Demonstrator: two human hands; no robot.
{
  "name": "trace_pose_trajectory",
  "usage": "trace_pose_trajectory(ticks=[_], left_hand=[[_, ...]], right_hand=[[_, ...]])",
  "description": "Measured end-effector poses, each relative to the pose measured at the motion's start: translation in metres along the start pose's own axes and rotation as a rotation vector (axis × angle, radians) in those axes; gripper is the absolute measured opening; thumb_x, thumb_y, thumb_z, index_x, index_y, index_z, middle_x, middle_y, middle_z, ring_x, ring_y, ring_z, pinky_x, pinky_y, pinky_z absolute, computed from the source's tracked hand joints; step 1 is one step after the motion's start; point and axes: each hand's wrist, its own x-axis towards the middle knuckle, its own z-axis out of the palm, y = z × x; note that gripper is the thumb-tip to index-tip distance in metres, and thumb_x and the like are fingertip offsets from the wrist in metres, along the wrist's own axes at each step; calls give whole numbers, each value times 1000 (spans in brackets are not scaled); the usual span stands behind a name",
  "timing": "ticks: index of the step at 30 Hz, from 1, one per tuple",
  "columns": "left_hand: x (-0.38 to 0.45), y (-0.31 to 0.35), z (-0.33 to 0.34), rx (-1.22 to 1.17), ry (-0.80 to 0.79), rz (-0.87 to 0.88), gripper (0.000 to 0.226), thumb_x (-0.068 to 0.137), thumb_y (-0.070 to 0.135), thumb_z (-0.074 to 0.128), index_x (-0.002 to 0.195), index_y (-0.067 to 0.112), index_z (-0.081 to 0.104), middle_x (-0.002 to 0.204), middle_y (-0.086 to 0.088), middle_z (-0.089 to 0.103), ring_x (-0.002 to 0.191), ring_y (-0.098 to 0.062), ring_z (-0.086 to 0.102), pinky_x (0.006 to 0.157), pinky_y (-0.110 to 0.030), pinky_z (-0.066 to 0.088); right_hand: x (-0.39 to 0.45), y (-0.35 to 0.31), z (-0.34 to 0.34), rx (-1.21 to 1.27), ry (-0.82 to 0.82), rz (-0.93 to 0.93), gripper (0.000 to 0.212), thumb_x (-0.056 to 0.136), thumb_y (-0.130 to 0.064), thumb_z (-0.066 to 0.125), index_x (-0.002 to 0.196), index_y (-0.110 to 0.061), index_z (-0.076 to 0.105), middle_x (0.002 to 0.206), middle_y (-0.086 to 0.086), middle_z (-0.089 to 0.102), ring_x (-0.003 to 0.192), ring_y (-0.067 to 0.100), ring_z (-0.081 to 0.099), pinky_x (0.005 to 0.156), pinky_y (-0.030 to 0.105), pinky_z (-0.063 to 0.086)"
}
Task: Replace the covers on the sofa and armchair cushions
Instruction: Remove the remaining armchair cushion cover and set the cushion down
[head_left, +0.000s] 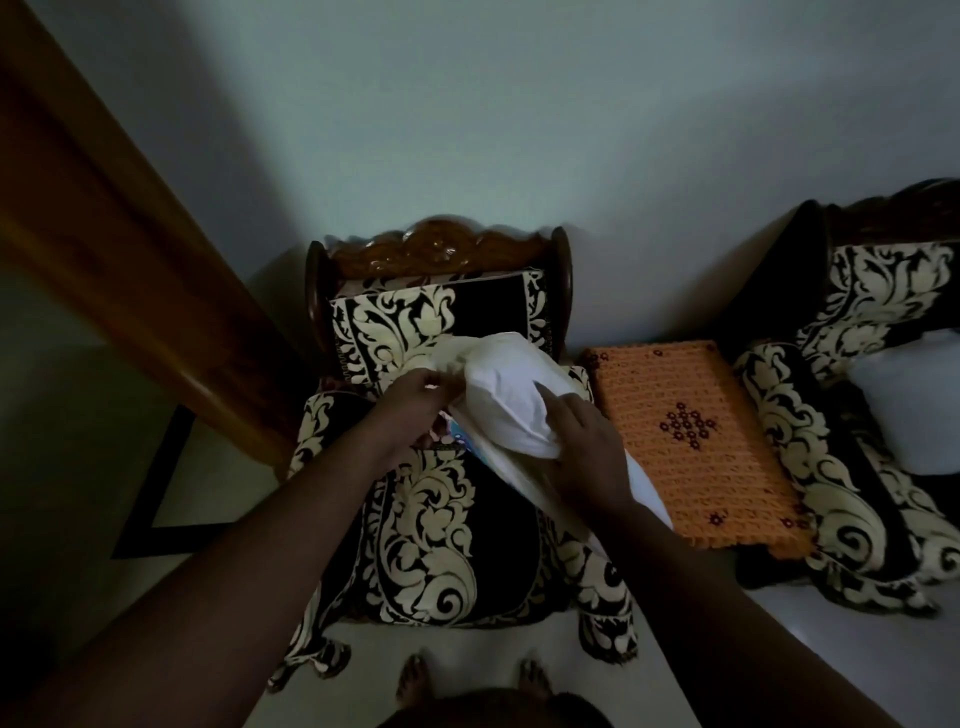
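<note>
Two hands are on the white cover (506, 410) over the armchair (441, 519) seat: our left hand (415, 400) has a pinching grip on its bunched mouth, our right hand (587, 447) presses flat, and next, we judge, comes tugging it down the cushion.
</note>
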Motion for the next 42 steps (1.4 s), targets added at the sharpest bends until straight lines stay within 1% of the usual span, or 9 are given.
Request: trace_pose_trajectory(ticks=[5,10,14,17,21,29,33,38,42], left_hand=[[17,12,41,363,2,178,31,94,32,49,67,18,49,67,1,51,62,-14,46,64,-30,38],[6,11,81,197,-175,406,32,97,8,47,66,17,48,63,10,49,62,-6,45,59,-22,35],[13,-5,92,181,-125,332,40,99,3,48,64,23,43,56,15,42,56,-2,39,57,-25,32],[43,-25,66,131,50,141,37,93,31,56,56,25,50,59,11,49,64,-14,48,62,-29,36],[78,-41,50,253,37,-68,65,84,75,56,92,11,63,85,-4,69,81,-26,66,72,-41,54],[155,-28,69,431,-122,-14,74,82,82,49,125,23,62,112,-2,67,98,-23,64,84,-38,53],[185,-11,70,527,-183,195,38,94,58,57,112,26,69,108,2,70,91,-16,65,68,-27,46],[208,3,77,697,-229,298,37,93,51,59,118,27,72,111,2,72,98,-21,67,85,-39,54],[205,14,83,806,-150,484,24,100,33,52,108,23,73,103,-1,73,96,-25,67,77,-37,53]], right_hand=[[-35,41,-15,-150,-55,-128,75,84,-12,75,149,-23,39,103,5,63,82,26,58,65,37,47],[-55,86,-23,-307,-359,-100,47,80,-26,50,126,-20,44,115,12,64,82,36,65,56,38,49],[-50,99,-21,-331,-412,-52,51,81,-38,46,129,-23,44,111,12,62,83,35,65,55,41,53],[-37,93,-18,-370,-351,-89,64,88,-43,56,147,-29,39,100,7,58,78,29,59,55,38,49],[-28,99,-12,-367,-289,-172,69,91,-39,65,152,-32,32,95,5,56,75,26,56,59,39,46],[3,96,-21,-417,-224,-347,52,106,-29,47,155,-30,29,94,4,61,76,23,55,65,40,43],[24,108,-40,-445,-184,-412,58,103,-22,56,154,-28,31,97,7,64,80,26,60,70,42,46],[40,120,-56,-465,-236,-485,44,106,-26,52,149,-28,44,105,8,67,94,28,61,84,48,48],[53,139,-61,-373,-548,-365,61,101,-31,52,157,-30,27,116,8,64,100,27,60,83,44,49]])
